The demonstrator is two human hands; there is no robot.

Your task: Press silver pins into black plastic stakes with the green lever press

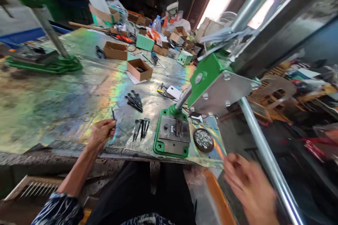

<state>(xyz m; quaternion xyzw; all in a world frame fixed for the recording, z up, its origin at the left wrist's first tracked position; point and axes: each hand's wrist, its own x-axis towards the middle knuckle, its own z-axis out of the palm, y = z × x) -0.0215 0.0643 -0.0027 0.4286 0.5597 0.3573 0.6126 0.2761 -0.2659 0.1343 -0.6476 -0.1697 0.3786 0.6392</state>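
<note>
My left hand (103, 132) is closed over the table's front edge, pinching a slim black piece (113, 113) that points up from the fingers. To its right lie a row of slim black pieces (141, 128) with broad ends and, farther back, a loose pile of similar pieces (134, 100). My right hand (248, 182) is at the lower right, off the table and smeared by motion; its fingers look curled, but whether they hold anything is unclear. Nearest to it is a round dark dish (195, 143) of small silvery metal parts (204, 139), beside the green press base (171, 150).
The green press head (207, 74) and a slanting steel bar (264, 154) rise at right. Another green press (44, 65) stands at left. An open cardboard box (144, 74) and a white object (174, 92) lie mid-table, with clutter behind.
</note>
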